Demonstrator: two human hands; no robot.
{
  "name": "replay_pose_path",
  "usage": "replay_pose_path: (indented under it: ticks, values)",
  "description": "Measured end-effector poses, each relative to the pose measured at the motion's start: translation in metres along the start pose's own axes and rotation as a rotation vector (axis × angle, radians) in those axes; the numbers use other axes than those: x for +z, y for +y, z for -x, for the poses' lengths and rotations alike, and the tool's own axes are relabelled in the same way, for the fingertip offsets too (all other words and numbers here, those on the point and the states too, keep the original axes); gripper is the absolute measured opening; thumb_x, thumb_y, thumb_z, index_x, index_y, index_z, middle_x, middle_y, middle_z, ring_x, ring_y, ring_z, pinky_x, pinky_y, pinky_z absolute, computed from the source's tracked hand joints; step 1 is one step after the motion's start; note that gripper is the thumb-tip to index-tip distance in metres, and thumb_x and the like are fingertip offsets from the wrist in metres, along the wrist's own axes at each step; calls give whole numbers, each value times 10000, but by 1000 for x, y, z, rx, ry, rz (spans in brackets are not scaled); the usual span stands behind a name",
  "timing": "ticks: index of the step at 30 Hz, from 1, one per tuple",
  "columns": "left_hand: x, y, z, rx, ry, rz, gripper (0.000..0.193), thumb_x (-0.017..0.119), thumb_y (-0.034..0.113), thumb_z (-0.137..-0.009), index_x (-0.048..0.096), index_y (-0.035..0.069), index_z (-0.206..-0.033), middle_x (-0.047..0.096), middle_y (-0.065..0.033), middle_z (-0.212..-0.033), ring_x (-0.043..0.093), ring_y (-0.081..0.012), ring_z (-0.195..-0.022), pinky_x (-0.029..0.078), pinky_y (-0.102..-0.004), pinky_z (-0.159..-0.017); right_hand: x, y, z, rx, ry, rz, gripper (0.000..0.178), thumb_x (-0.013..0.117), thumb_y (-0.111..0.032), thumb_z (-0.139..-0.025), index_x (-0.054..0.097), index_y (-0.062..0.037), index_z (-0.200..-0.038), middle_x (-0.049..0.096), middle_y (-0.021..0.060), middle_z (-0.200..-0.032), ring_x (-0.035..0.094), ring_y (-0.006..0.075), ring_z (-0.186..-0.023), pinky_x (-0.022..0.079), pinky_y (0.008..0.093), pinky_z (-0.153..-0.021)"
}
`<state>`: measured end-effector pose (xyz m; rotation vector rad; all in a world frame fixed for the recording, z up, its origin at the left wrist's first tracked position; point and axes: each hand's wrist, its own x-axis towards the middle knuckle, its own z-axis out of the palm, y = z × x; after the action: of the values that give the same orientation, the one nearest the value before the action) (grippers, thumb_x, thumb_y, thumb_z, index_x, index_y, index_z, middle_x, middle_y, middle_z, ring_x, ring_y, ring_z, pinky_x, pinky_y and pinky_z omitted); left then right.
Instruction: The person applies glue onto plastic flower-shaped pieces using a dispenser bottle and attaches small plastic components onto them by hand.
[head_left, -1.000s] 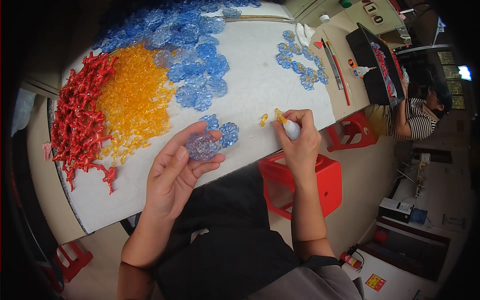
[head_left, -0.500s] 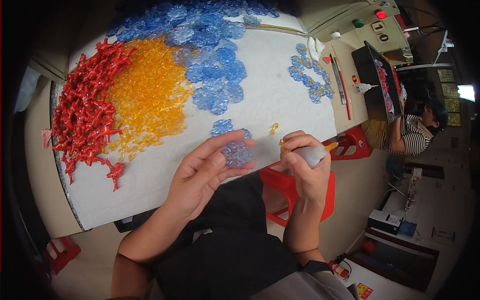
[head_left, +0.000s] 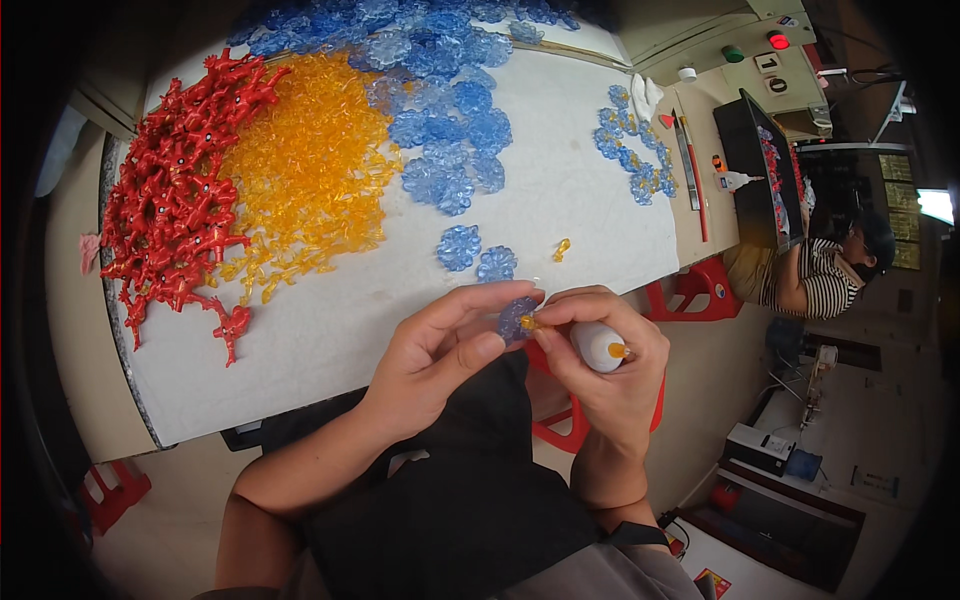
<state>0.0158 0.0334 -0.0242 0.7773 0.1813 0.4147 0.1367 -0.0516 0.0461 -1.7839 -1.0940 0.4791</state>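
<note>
My left hand (head_left: 425, 350) holds a clear blue flower-shaped plastic piece (head_left: 510, 318) on edge between thumb and fingers. My right hand (head_left: 625, 365) pinches a small clear yellow plastic piece (head_left: 527, 322) against the face of the blue flower. A white squeeze bottle (head_left: 595, 347) with an orange tip is tucked in the same right hand, under the fingers. Just beyond my hands, two blue flower pieces (head_left: 459, 247) lie on the white table covering, and one loose yellow piece (head_left: 562, 249) lies to their right.
Red figure pieces (head_left: 175, 200), yellow pieces (head_left: 310, 160) and blue flowers (head_left: 430, 60) form heaps at left and back. Blue flowers with yellow parts (head_left: 632, 150) form a group at right. Beyond are tweezers (head_left: 687, 165), a black tray (head_left: 750, 165) and a seated person (head_left: 830, 265).
My hands have come together. The right hand moved left, bringing the yellow piece to the blue flower, which has turned on edge. The view has shifted slightly.
</note>
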Motion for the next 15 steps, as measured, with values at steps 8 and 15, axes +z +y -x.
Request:
replay_pose_path:
  ticks: [8, 15]
  values:
    - [0, 3, 2, -26, -8, -66, 414, 483, 198, -884, 386, -20, -1222, 451, -164, -1211, 446, -228, -1130, 380, -377, -943, 0, 0, 0, -26, -25, 75, 201, 640, 89, -625, 612, -20, -792, 623, 77, -789, 619, 156, -706, 473, 228, -615]
    - [0, 2, 2, -6, -9, -81, 393, 471, 164, -888, 390, -32, -1219, 453, -162, -1212, 439, -218, -1137, 372, -368, -949, 0, 0, -2, -12, -52, 96, 196, 642, 87, -631, 613, -20, -793, 617, 76, -795, 613, 159, -711, 471, 233, -617]
